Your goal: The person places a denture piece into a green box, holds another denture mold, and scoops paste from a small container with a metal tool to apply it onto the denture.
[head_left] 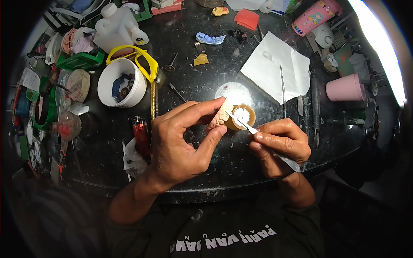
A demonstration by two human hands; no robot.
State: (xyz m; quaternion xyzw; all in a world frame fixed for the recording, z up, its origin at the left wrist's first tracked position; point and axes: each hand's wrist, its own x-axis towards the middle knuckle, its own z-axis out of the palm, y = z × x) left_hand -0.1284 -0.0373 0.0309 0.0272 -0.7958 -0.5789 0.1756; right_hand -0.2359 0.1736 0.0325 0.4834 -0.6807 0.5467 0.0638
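Observation:
Between the thumb and fingers of my left hand (183, 144) is a pale dental cast (220, 117), tilted, with its row of teeth facing right. My right hand (282, 148) pinches a metal dental spatula (246, 125), whose broad end (289, 163) sticks out below the fingers. The spatula's thin tip reaches the cast's edge; whether it presses on the teeth is too small to tell. Just behind stands a small tan cup (248, 110) of white material, partly hidden by the cast and spatula.
A white tub (122, 83) and yellow safety glasses (148, 64) lie left. White paper (275, 64) with a thin metal instrument (282, 86) across it is at back right. Farther right are a handpiece (316, 107) and pink cup (345, 87). A red lighter (140, 135) sits beside my left wrist.

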